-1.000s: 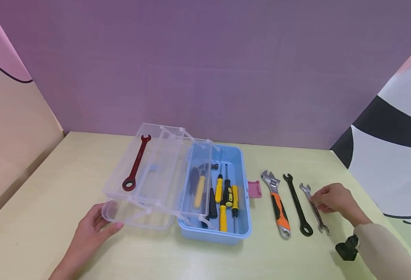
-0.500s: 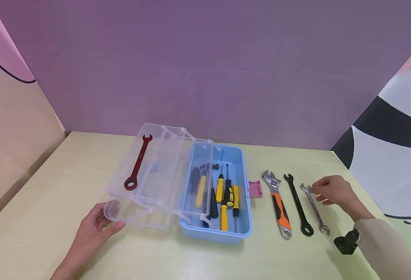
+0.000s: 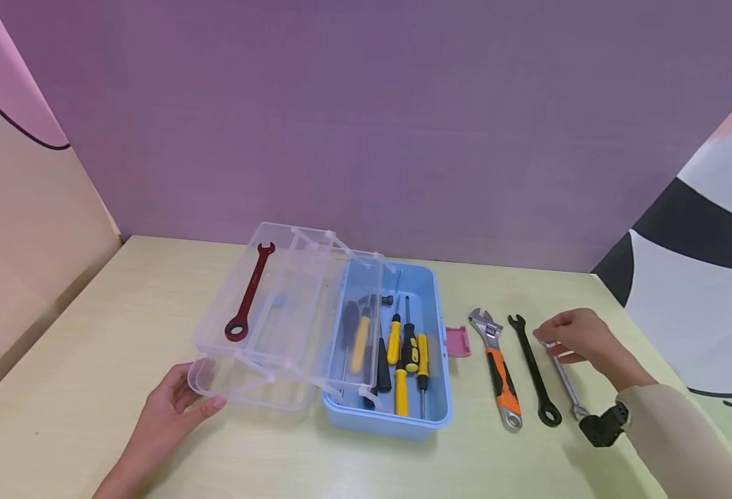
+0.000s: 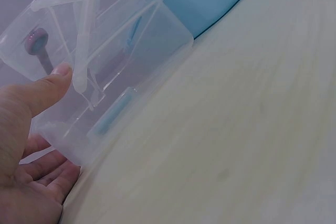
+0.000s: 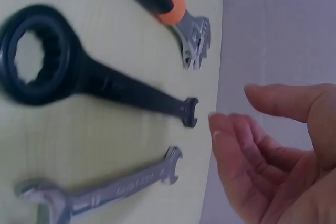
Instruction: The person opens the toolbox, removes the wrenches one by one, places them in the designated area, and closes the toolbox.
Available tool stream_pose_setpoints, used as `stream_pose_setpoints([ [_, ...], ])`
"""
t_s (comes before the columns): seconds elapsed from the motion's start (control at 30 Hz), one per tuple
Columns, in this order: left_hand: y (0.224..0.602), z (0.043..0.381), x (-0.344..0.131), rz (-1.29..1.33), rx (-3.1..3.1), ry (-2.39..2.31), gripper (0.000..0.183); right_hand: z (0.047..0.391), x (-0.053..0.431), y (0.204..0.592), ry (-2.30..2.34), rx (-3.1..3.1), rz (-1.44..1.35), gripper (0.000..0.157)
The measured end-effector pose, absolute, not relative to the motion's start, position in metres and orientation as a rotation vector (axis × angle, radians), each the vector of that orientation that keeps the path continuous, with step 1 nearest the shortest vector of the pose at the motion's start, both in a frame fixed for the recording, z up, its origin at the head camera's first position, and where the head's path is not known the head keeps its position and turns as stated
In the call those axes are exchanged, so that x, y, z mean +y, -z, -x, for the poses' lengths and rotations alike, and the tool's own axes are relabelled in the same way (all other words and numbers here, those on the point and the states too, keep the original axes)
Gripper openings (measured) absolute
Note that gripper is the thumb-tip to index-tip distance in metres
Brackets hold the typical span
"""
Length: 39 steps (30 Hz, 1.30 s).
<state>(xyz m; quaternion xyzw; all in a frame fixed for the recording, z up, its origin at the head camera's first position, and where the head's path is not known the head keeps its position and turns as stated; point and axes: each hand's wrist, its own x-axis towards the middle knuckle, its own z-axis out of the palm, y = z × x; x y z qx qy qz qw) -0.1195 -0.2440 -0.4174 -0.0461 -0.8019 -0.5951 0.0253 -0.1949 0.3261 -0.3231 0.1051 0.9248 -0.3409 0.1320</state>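
My left hand holds the near end of the clear toolbox lid, thumb on one side and fingers curled under the other. Above that lid is a clear tray with a red combination wrench in it. On the right, my right hand hovers over the far end of a silver open-end wrench that lies on the table. The right wrist view shows its thumb apart from loosely bent fingers, with nothing between them. A black combination wrench and an orange-handled adjustable wrench lie alongside.
The blue toolbox stands mid-table, holding several yellow and black screwdrivers and a hammer, partly covered by the clear tray. Its pink latch sticks out to the right. A purple backdrop rises behind the table.
My right hand has moved away from the silver wrench's shaft, up and leftward over its far end. The left hand stays on the lid. The head view has shifted slightly.
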Motion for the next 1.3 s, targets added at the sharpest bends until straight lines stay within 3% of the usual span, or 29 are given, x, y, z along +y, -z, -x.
stream_pose_setpoints([
  [1.3, 0.417, 0.121, -0.244, 0.14, -2.452, 1.897, 0.051, 0.227, 0.232, 0.303, 0.98, 2.742, -0.107, 0.039],
])
